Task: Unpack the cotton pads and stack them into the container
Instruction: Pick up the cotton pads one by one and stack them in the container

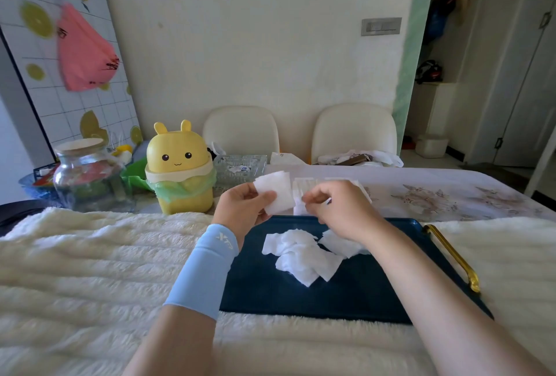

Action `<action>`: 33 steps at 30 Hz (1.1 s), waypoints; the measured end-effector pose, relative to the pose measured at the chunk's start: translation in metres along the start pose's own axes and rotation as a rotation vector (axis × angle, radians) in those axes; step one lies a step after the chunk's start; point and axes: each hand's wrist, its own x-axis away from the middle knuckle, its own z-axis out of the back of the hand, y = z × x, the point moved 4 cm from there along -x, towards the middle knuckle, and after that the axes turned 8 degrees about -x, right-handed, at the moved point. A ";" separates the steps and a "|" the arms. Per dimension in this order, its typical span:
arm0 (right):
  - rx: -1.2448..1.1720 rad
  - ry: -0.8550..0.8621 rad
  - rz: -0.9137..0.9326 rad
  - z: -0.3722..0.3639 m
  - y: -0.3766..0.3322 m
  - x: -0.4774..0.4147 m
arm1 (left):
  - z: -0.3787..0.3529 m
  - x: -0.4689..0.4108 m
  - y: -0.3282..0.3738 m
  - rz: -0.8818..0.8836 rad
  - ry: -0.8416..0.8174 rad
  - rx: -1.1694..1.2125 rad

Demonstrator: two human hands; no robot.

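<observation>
My left hand (pixel 240 205) pinches a square white cotton pad (pixel 278 192) above the far edge of a dark blue tray (pixel 301 297). My right hand (pixel 337 207) is just to its right, fingers curled round the pack of white cotton pads (pixel 301 192), most of which is hidden behind the hand. Several loose cotton pads (pixel 301 255) lie in a messy heap on the tray below both hands. A clear glass container (pixel 240 166) stands on the table behind the hands.
A yellow cartoon bin (pixel 179 168) with a green liner stands left of the hands. A glass jar (pixel 87 174) with a lid is farther left. The tray has a gold handle (pixel 454 255) on its right. Fluffy cream cloth (pixel 90 255) covers the near table. Two cream chairs (pixel 301 132) stand behind.
</observation>
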 end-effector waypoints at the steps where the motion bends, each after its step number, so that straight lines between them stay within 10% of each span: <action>1: 0.114 -0.085 0.024 -0.005 0.001 0.001 | 0.001 -0.002 -0.004 0.016 0.012 0.005; 9: 0.422 -0.304 -0.028 -0.033 0.000 0.006 | 0.001 -0.009 -0.016 -0.011 0.078 -0.159; 21: -0.446 -0.002 -0.076 -0.004 -0.005 -0.002 | -0.001 -0.007 -0.013 -0.013 0.093 -0.212; 33: -0.508 0.058 -0.120 -0.002 0.001 -0.003 | -0.027 0.010 -0.007 0.008 -0.190 -0.070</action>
